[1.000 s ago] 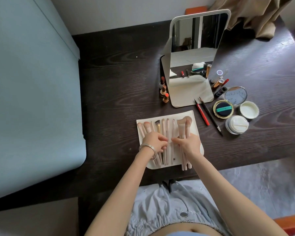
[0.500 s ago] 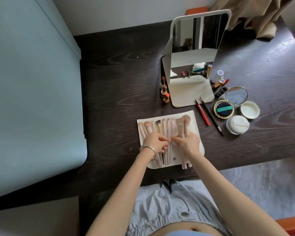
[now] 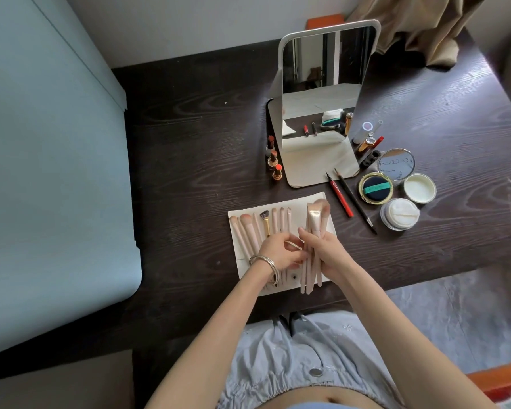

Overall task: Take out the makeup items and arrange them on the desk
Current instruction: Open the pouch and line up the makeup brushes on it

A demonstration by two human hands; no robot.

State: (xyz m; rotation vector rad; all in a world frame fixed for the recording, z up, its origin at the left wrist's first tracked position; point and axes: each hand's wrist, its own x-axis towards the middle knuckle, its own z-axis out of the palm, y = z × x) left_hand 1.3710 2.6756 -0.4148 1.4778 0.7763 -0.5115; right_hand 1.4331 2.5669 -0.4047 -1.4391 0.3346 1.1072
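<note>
Pink makeup brushes [image 3: 252,228] flat on cream roll [image 3: 298,206]; several brushes [image 3: 311,261] lifted upright.

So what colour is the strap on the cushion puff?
Teal, across the dark puff; head view.

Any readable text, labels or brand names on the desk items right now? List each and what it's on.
None can be read for certain.
Red pencil: dark lettering along the barrel, too blurred.
Cushion compact: print on the green strap, too small.
Compact's mirror lid: faint marks, illegible.
</note>
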